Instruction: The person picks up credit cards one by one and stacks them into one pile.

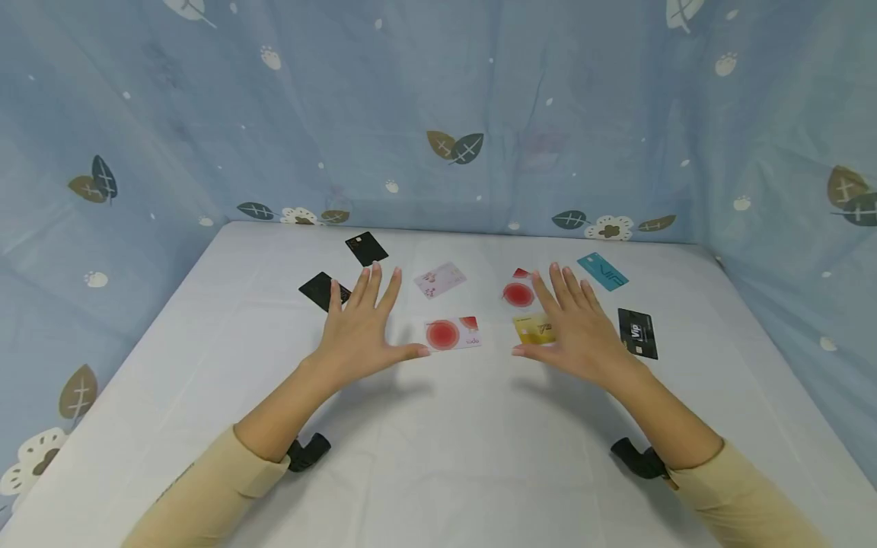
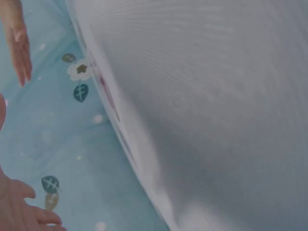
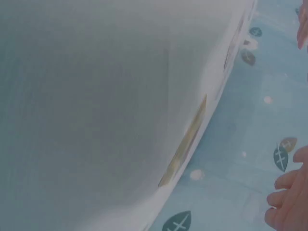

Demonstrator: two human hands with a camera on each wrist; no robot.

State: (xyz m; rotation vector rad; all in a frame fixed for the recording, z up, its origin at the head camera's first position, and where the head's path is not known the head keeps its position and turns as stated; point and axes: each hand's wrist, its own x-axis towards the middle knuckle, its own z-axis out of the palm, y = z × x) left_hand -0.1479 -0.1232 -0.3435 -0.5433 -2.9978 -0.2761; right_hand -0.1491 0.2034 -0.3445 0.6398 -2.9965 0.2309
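Observation:
My left hand [image 1: 363,327] is held over the white table with its fingers spread and nothing in it. Its fingertips overlap a black card [image 1: 320,291] in the head view, and its thumb points at a white card with a red circle [image 1: 448,335]. My right hand [image 1: 578,331], also spread and holding nothing, partly hides a gold card [image 1: 530,329] and a second red-circle card [image 1: 518,294]. Right of that hand lies a black Vip card [image 1: 638,333]. In the right wrist view the gold card [image 3: 185,144] appears edge-on.
Farther back lie another black card [image 1: 367,249], a pale pink card [image 1: 440,280] and a teal VIP card [image 1: 603,271]. A blue leaf-print curtain [image 1: 384,99] rises behind the table [image 1: 466,457] and along both sides. Black straps [image 1: 308,453] show at both wrists.

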